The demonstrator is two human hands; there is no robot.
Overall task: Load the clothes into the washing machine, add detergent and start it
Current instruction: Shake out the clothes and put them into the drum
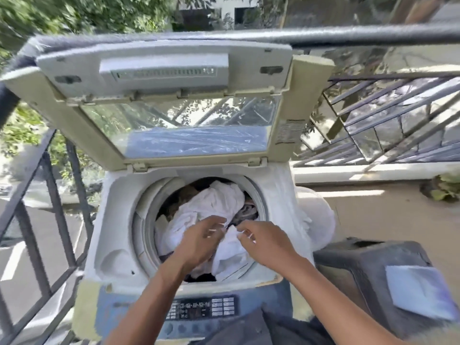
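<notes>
Top-loading washing machine (119,247), lid (159,103) standing raised at 12 o'clock, control panel (202,308) lying at 6 o'clock; its drum (146,220) is holding a heap of clothes, mostly a white garment (214,202) with darker pieces (246,212) showing at 2 o'clock. Left hand (199,242) and right hand (266,242) are hovering side by side over the drum's 6 o'clock half, fingers (216,221) spread loosely, gripping nothing, though motion blur is softening them. A dark bin (368,262) carrying a pale flat packet (420,291) is standing at 4 o'clock, just beside the machine.
</notes>
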